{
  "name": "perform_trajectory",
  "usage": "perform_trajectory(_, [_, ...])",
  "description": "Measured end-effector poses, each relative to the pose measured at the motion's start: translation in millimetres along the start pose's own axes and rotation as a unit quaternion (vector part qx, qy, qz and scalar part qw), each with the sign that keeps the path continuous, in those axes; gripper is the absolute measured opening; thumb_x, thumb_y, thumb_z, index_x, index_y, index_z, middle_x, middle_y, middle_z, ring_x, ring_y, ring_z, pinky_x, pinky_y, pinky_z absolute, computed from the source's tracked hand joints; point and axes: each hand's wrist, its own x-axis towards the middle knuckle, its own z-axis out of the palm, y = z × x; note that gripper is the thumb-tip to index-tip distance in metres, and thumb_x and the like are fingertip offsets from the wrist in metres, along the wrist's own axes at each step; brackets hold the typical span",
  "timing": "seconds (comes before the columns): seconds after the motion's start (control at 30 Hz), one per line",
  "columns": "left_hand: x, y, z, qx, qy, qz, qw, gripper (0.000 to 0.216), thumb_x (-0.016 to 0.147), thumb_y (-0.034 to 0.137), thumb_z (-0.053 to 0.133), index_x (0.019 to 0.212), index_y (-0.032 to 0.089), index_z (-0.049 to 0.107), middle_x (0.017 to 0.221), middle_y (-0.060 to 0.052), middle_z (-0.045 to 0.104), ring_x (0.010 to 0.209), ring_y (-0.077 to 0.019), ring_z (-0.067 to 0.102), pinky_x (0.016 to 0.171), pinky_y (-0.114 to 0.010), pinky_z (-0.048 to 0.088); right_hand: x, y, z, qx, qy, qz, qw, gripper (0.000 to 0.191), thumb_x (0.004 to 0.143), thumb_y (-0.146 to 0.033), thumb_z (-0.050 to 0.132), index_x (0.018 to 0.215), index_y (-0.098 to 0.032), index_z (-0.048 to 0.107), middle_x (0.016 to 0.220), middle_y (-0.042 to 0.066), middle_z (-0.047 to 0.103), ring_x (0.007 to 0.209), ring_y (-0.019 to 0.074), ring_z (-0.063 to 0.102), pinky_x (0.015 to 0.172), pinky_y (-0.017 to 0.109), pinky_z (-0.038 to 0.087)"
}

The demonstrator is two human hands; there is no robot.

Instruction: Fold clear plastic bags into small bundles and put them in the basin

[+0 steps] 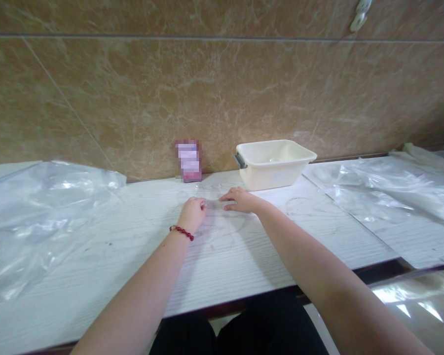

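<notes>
The left hand (pixel 193 213) has its fingers curled inward (whether they pinch anything small, I cannot tell), while the right hand (pixel 239 199) has its fingers spread apart, low over the pale tabletop (pixel 222 266). A red beaded bracelet (pixel 182 231) circles the left wrist. From the right hand, a cream tub (pixel 272 176) stands upright just beyond, at one to two o'clock, its mouth uncovered and a grey handle (pixel 240 160) on its nearer short end; something pale gleams inside, too indistinct to name. At twelve o'clock from the left hand, a blurred reddish packet (pixel 189 161) stands against the wall (pixel 133 98). Clear plastic sheeting (pixel 55 197) lies crumpled at nine o'clock, and more (pixel 385 185) at three.
</notes>
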Motion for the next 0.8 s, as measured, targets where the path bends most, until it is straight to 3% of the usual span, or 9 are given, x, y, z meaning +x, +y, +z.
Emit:
perform_trajectory(0.37, [-3,-3,-3,0.037,0.002,-0.029,0.999,0.028,0.071,0.021,0.043,0.089,0.017,0.064,0.090,-0.009,0.059,0.084,-0.0207,0.055,0.080,-0.031,0.041,1,-1,0,-0.005,-0.010,0.006,1.000,0.037,0.070,-0.038,0.054,0.104,-0.023,0.057,0.095,0.007,0.056,0.095,0.0189,0.046,0.086,0.032,0.028])
perform_trajectory(0.5, [-4,3,-3,0.048,0.022,0.026,0.998,0.034,0.075,0.025,0.038,0.101,0.014,0.058,0.108,-0.011,0.053,0.101,-0.0227,0.047,0.089,-0.034,0.034,0,0,1,-0.005,-0.005,0.017,1.000,0.038,0.070,-0.041,0.053,0.105,-0.025,0.056,0.097,0.007,0.054,0.095,0.0194,0.046,0.085,0.032,0.029])
perform_trajectory(0.67, [-10,17,2,0.012,-0.100,0.186,0.977,0.052,0.081,0.039,0.029,0.124,0.011,0.033,0.131,-0.010,0.031,0.122,-0.0206,0.021,0.099,-0.038,0.017,1,2,3,-0.017,0.000,-0.010,1.000,0.034,0.071,-0.039,0.052,0.101,-0.023,0.057,0.093,0.006,0.056,0.094,0.0185,0.046,0.086,0.033,0.027])
perform_trajectory(0.8, [-15,22,4,0.006,-0.149,0.179,0.972,0.059,0.081,0.047,0.024,0.127,0.010,0.028,0.133,-0.013,0.027,0.123,-0.0208,0.019,0.099,-0.041,0.013,1,1,2,-0.032,-0.007,-0.009,0.999,0.034,0.072,-0.037,0.052,0.102,-0.023,0.057,0.093,0.007,0.056,0.096,0.0192,0.045,0.085,0.034,0.028])
